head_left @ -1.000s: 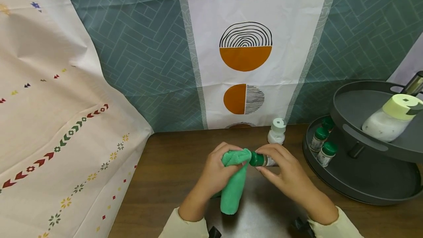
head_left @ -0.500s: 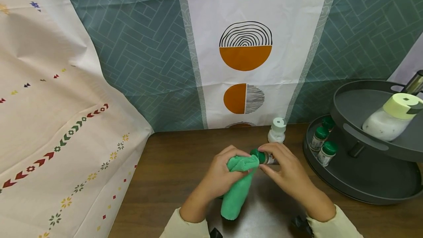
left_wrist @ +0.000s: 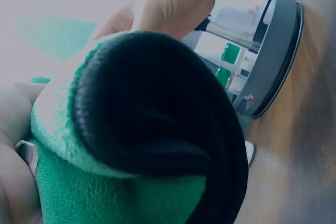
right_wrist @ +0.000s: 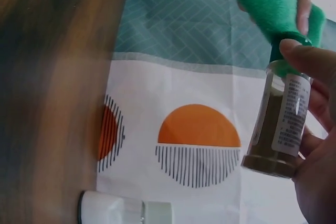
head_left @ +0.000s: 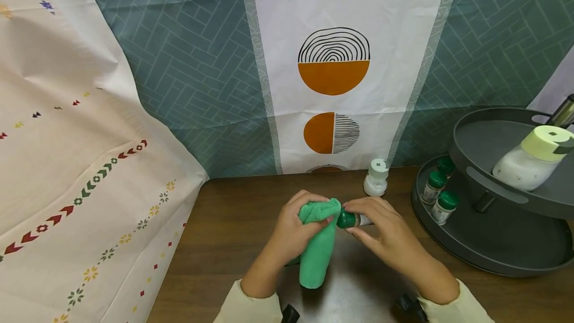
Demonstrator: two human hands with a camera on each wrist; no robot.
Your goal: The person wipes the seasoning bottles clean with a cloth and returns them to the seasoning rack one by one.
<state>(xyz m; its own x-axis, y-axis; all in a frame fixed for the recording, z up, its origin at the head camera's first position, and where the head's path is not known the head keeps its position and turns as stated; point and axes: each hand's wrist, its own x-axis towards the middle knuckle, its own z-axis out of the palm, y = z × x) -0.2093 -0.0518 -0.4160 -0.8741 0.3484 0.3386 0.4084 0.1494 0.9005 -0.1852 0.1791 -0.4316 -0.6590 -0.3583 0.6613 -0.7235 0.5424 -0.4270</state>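
My left hand [head_left: 291, 228] grips a folded green cloth [head_left: 317, 260], whose lower part hangs down over the table. In the left wrist view, the cloth [left_wrist: 105, 198] fills the foreground, with a dark rolled fold facing the camera. My right hand [head_left: 391, 231] holds a small spice jar [right_wrist: 281, 121] between thumb and fingers, lying on its side in the head view. Its green cap [head_left: 346, 218] points left, right at the cloth's edge. Through the clear glass a brown powder shows beside a white printed label.
A white bottle [head_left: 375, 178] stands at the table's back edge. To the right, a dark two-tier round tray [head_left: 493, 255] bears several green-capped jars [head_left: 444, 208] below and a white bottle with a pale yellow cap [head_left: 533, 158] above. A patterned curtain [head_left: 215, 88] hangs behind the wooden table [head_left: 215, 253].
The left hand carried the cloth right, over the jar's cap, then back left, uncovering the cap. The right hand and jar shifted only slightly.
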